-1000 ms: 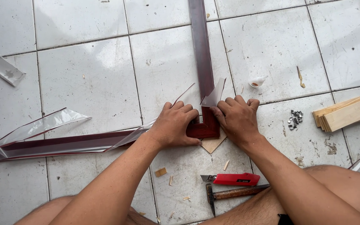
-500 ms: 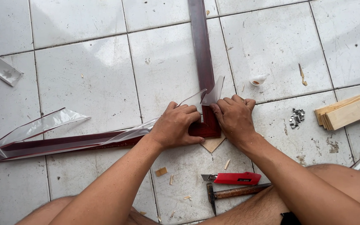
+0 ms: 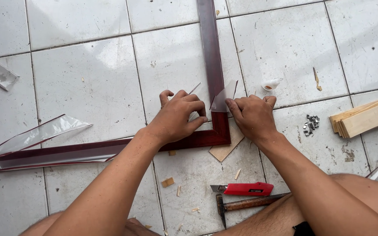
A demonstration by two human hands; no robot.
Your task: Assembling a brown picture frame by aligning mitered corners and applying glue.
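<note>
The tiled floor [image 3: 88,87] carries two dark red frame mouldings meeting in one mitred corner [image 3: 222,135], which lies directly under and between the two grips. One moulding [image 3: 208,48] runs away from the grips toward the top of the view; the other moulding [image 3: 66,153] runs off past the left wrist, with one long strip of clear film [image 3: 31,137] peeled up along it. The left hand [image 3: 178,118] rests curled on the inside of the corner, its fingertips pinching a thin sliver of clear film. The right hand [image 3: 252,116] is clenched on a small flap of clear film [image 3: 223,98] lifted from the upright moulding. One stack of pale wooden slats [image 3: 362,118] lies well right of the grips. Below the right wrist lie one hammer [image 3: 246,204] and one red utility knife [image 3: 241,189], side by side. One small heap of metal fasteners [image 3: 311,124] sits just right of the right hand.
</note>
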